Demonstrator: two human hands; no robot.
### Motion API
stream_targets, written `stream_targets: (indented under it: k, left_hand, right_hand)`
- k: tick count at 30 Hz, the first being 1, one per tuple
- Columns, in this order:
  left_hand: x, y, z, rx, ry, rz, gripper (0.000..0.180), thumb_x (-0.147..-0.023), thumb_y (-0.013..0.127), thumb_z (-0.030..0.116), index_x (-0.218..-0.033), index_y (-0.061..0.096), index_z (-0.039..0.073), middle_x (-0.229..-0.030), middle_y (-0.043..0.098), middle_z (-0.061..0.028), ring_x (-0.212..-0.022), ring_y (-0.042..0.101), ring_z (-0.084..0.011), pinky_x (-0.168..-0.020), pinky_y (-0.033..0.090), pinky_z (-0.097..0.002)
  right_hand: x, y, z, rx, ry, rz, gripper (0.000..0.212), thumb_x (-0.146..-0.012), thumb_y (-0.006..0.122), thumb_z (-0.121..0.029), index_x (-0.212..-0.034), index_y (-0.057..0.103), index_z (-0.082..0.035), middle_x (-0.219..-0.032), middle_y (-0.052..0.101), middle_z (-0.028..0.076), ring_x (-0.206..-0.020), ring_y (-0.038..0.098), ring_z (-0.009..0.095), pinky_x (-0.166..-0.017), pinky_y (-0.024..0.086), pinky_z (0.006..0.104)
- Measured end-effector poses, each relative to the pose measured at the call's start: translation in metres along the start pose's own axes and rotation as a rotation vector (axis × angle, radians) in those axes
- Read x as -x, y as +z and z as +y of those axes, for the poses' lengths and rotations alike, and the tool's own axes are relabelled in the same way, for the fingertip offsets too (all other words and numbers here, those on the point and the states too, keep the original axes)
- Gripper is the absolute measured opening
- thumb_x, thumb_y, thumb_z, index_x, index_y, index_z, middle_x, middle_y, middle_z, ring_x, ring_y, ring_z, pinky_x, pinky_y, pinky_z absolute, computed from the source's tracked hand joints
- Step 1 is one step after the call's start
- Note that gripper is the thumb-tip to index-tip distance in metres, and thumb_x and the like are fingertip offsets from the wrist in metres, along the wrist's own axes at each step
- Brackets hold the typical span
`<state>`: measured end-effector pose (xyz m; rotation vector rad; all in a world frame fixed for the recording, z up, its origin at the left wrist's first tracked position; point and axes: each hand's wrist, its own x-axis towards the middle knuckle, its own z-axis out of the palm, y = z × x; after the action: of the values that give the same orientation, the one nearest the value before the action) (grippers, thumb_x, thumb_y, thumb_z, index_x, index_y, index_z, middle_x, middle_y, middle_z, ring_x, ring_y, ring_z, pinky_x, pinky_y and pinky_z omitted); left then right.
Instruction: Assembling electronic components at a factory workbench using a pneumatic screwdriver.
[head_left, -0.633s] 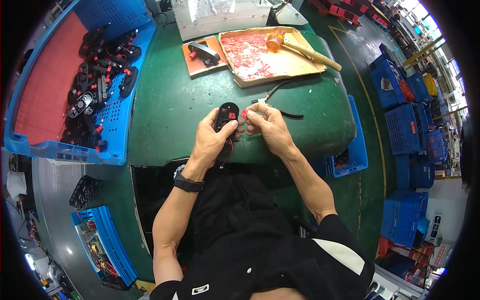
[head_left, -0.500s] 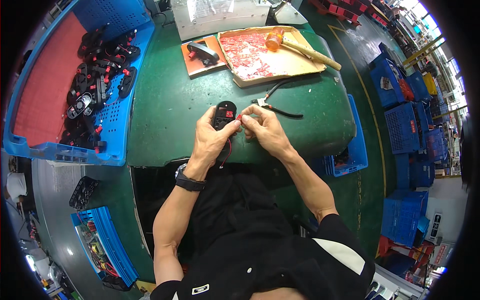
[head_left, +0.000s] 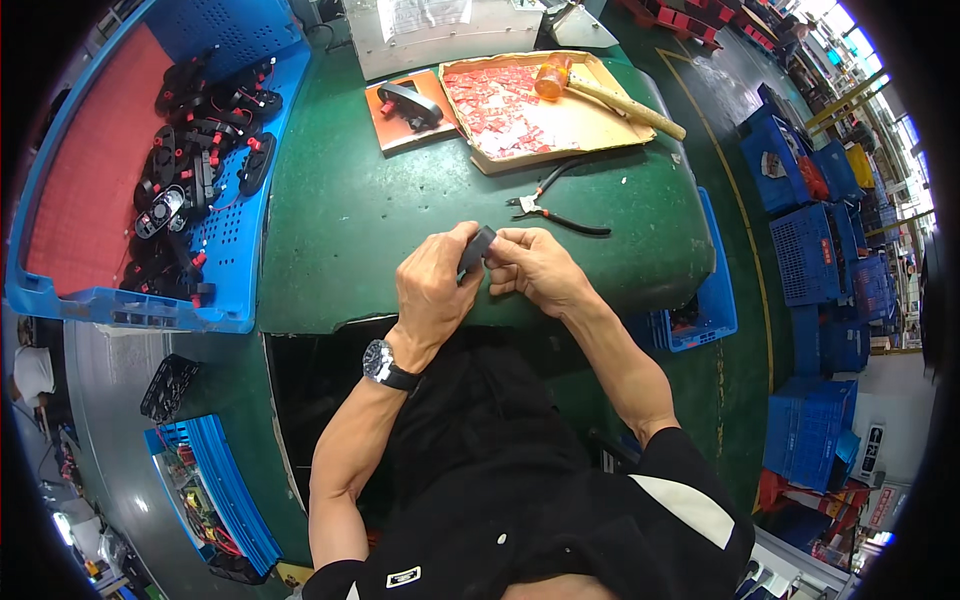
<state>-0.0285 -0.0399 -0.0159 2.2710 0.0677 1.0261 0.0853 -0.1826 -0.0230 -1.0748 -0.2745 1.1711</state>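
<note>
My left hand [head_left: 435,280] grips a black plastic housing [head_left: 477,248], tilted so that mostly its narrow edge shows. My right hand [head_left: 540,268] is closed, its thumb and fingertips right against the housing's end; whatever they pinch is hidden. Beyond the hands, a pair of cutting pliers [head_left: 560,218] with black handles lies on the green bench. A similar black part with a red piece [head_left: 412,104] rests on an orange booklet [head_left: 392,132]. Beside it, a shallow cardboard tray [head_left: 490,162] holds many small red pieces.
A mallet [head_left: 553,80] with an amber head and wooden handle lies across the tray. At left stands a blue crate [head_left: 225,315] of black housings with red parts and wires. A metal box [head_left: 440,40] stands at the back. Another blue crate [head_left: 712,300] sits low beyond the bench's right edge.
My left hand has rolled the housing from face-up to edge-on, bringing the watch face into view. The red piece earlier in my right fingertips and the dangling wire are out of sight.
</note>
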Motion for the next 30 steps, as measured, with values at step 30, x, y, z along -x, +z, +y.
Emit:
stream_targets:
  k: [30]
  left_hand:
    - [-0.014, -0.019, -0.015, 0.849, -0.890, -0.335, 0.018, -0.090, 0.053, 0.004, -0.101, 0.065, -0.004, -0.083, 0.066, -0.0018, -0.070, 0.057, -0.0059, -0.062, 0.049, -0.0228]
  right_hand:
    - [-0.005, 0.050, 0.002, 0.887, -0.629, 0.359, 0.008, -0.092, 0.063, -0.005, -0.088, 0.063, 0.002, -0.074, 0.063, 0.020, -0.066, 0.065, 0.036, -0.059, 0.049, 0.0401]
